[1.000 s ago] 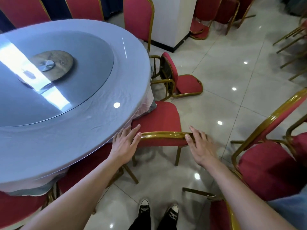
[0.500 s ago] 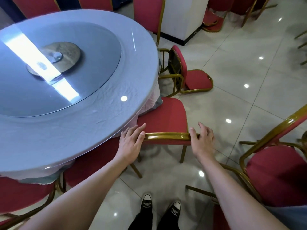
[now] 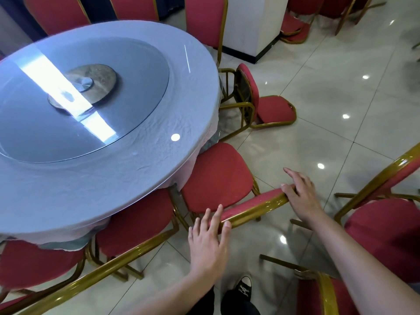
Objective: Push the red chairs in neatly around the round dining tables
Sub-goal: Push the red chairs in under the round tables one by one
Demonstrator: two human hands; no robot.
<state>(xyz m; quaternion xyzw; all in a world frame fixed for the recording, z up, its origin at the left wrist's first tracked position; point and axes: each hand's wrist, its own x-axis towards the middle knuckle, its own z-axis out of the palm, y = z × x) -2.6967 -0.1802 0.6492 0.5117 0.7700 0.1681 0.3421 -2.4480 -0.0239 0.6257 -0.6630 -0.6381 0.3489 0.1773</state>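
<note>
A red chair [image 3: 218, 176] with a gold frame stands at the near right edge of the round table [image 3: 136, 169], its seat partly under the grey-blue cloth. Its top rail [image 3: 254, 205] runs at a slant across the view. My left hand [image 3: 208, 242] lies over the rail's left end with straight fingers, thumb on the near side. At the rail's right end, my right hand [image 3: 300, 196] presses with extended fingers and its thumb on top. A second red chair [image 3: 136, 221] sits tucked in to the left.
A red chair [image 3: 272, 110] lies tipped over on the tiled floor beyond the table. More red chairs stand close at my right [image 3: 386, 235] and behind the table [image 3: 204, 19]. A white pillar [image 3: 250, 26] rises at the back. My shoes [image 3: 243, 289] are below.
The chair's top rail has swung from level to slanted, its right end farther from me. Both hands stayed on the rail and moved with it.
</note>
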